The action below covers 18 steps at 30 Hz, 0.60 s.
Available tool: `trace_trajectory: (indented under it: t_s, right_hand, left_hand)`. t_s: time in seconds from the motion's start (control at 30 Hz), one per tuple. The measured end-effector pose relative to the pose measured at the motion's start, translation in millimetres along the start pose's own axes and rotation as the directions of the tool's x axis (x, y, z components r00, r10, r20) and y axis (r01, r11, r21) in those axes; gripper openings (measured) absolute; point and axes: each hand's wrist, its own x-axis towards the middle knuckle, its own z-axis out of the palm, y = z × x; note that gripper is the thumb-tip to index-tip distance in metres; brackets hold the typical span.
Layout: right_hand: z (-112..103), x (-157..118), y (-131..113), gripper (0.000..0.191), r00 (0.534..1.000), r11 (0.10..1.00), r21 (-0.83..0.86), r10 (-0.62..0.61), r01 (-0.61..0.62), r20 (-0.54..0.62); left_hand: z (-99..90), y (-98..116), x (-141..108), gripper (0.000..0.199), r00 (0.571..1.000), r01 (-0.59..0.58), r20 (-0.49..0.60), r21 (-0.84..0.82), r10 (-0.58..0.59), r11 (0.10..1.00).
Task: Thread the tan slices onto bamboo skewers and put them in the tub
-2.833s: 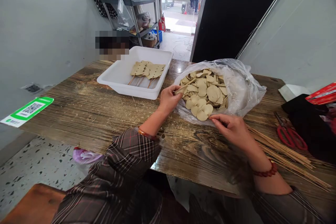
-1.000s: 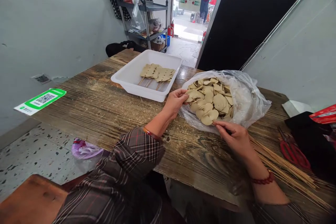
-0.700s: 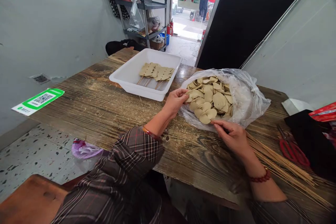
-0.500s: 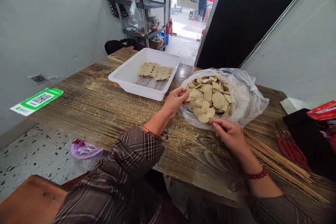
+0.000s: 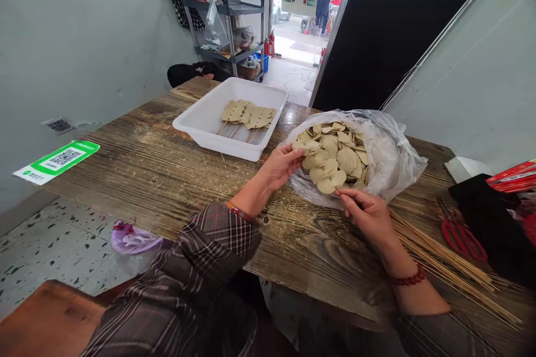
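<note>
My right hand pinches the end of a thin wooden skewer that carries several flat, round beige slices. At the far end of that row, my left hand has its fingers closed on a slice. Both hands are over the near side of an open clear plastic bag heaped with more loose slices. What these slices are made of I cannot tell. Left of the bag stands a white plastic tray, where several filled skewers lie side by side.
Bare wooden skewers lie in a bundle right of my right forearm. Red-handled scissors and a black item are beyond them. A green and white QR card sits at the left of the wooden table.
My left hand has shifted slightly right along the skewer, its fingers now further round the end slice. My right hand keeps its pinch on the skewer. The tray and bag stay in place.
</note>
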Motion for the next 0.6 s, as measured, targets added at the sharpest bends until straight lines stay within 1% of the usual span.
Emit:
trace_trajectory:
  t_s: [0.17,0.3,0.4,0.5,0.6]
  right_hand:
    - [3.1,-1.3,2.4,0.037,0.998,0.995,0.079,0.053,-0.057,0.046]
    - [4.7,-1.8,7.5,0.037,0.995,0.982,0.167,0.075,-0.086,0.070]
    - [6.6,-2.2,8.9,0.036,0.994,0.973,0.212,0.070,-0.087,0.085]
    - [8.8,-2.6,8.2,0.035,0.992,0.965,0.241,0.081,-0.101,0.093]
    - [10.2,-2.8,7.4,0.035,0.991,0.966,0.233,0.093,-0.114,0.100]
  left_hand:
    - [-0.1,-1.8,1.5,0.031,0.998,-0.049,-0.033,-0.041,0.047,0.998]
    - [2.6,0.1,-0.3,0.032,0.999,-0.025,-0.020,-0.027,0.024,0.999]
    - [3.9,1.0,-1.3,0.032,0.999,-0.031,-0.015,-0.025,0.030,0.999]
    - [3.8,-0.1,-1.2,0.033,0.999,-0.032,-0.023,-0.010,0.032,0.999]
    - [3.7,-2.2,-0.8,0.035,0.999,-0.034,-0.021,0.006,0.034,0.999]
